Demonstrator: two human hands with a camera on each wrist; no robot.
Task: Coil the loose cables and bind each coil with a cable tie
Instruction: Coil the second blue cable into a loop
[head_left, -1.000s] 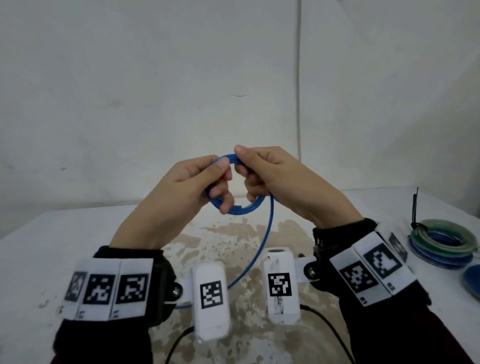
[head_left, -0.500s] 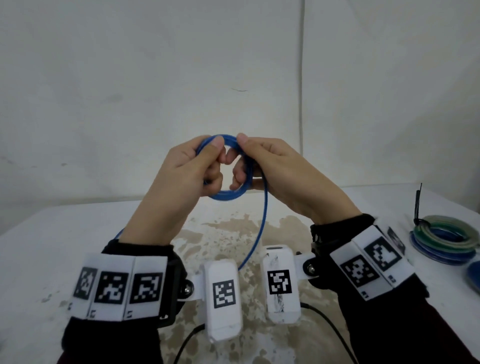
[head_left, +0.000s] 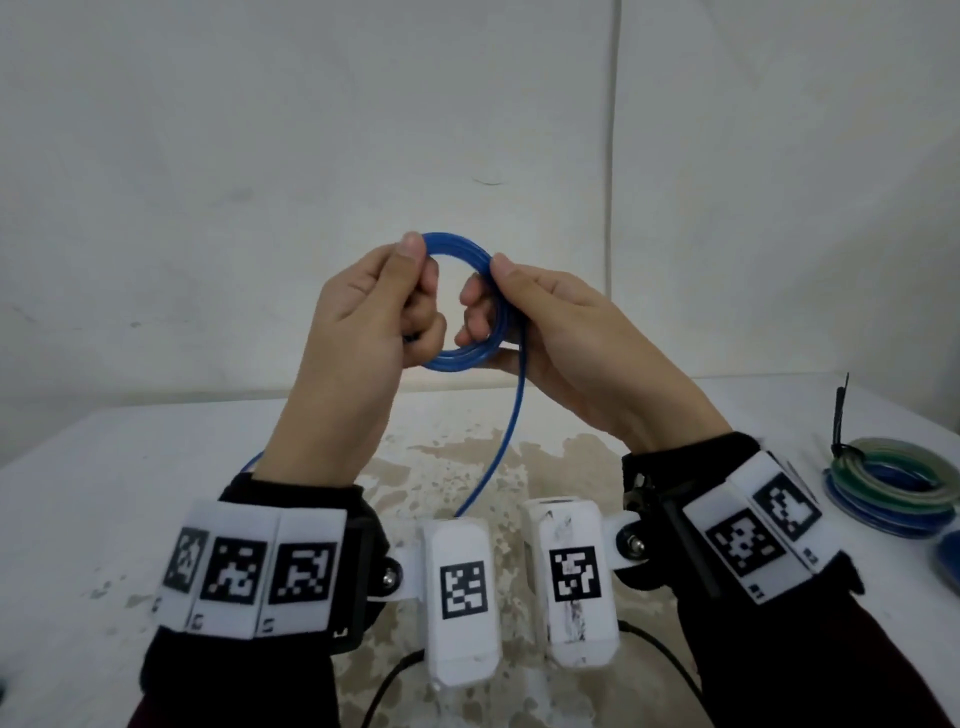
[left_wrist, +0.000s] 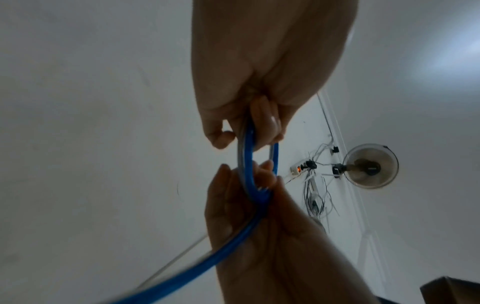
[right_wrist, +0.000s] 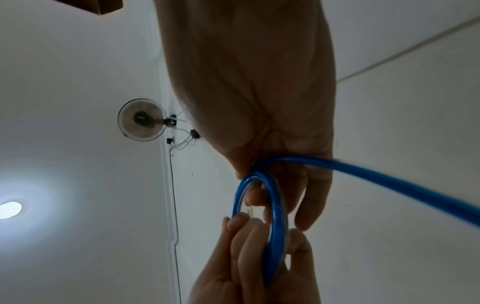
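A blue cable coil (head_left: 457, 243) of several small loops is held up in the air above the table. My left hand (head_left: 387, 306) pinches its left side, thumb on top. My right hand (head_left: 537, 319) grips its right side with fingers curled through the ring. The loose tail (head_left: 498, 452) drops from under the right hand and goes out of sight behind the wrist cameras. In the left wrist view the left hand (left_wrist: 249, 127) holds the coil (left_wrist: 246, 164) edge-on. The right wrist view shows the right hand (right_wrist: 272, 174), the coil (right_wrist: 275, 205) and the tail (right_wrist: 389, 179).
The white table (head_left: 156, 493) has a worn brown patch in the middle. At the right edge lies a stack of bound green and blue coils (head_left: 898, 483) with a black cable tie (head_left: 839, 415) sticking up. Another blue coil (head_left: 948, 556) is cut off by the frame.
Both hands have lifted the coil higher and moved apart to opposite sides of the ring, which now faces me more openly. The tail hangs shorter.
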